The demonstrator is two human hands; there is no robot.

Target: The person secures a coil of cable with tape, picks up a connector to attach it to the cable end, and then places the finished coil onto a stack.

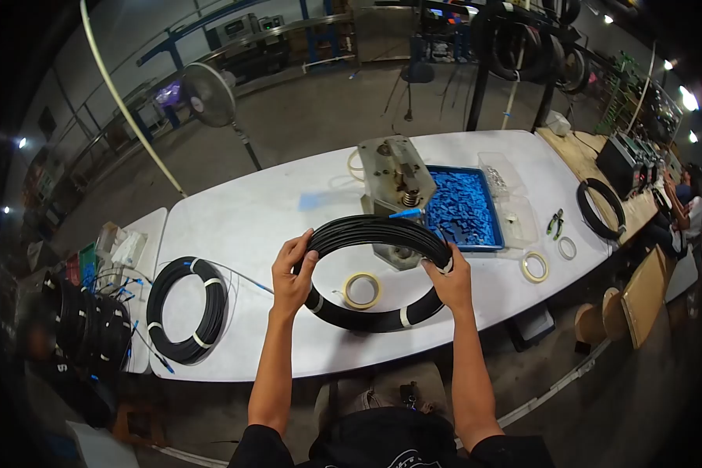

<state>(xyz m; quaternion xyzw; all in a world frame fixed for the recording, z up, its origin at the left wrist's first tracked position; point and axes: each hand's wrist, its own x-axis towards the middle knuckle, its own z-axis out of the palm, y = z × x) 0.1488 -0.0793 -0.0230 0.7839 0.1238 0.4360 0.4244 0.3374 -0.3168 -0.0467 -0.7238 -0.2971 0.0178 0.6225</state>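
Observation:
Both of my hands hold a coil of black cable (359, 232) above the front of the white table. My left hand (292, 273) grips the coil's left side, thumb on top. On the right side, my right hand (450, 277) is closed round the same coil. White tape bands the coil near the bottom, and a blue connector (407, 213) shows at its upper edge. Through the ring a roll of cream tape (361, 290) is visible on the table. Just behind the coil stands a metal press (394, 171), partly covered by it.
A blue tray (464, 207) of small blue parts sits right of the press, beside clear boxes (519, 222). Green-handled pliers (554, 224) and another tape roll (534, 267) lie farther right. A taped cable coil (186, 310) rests at left. A fan (208, 95) stands behind.

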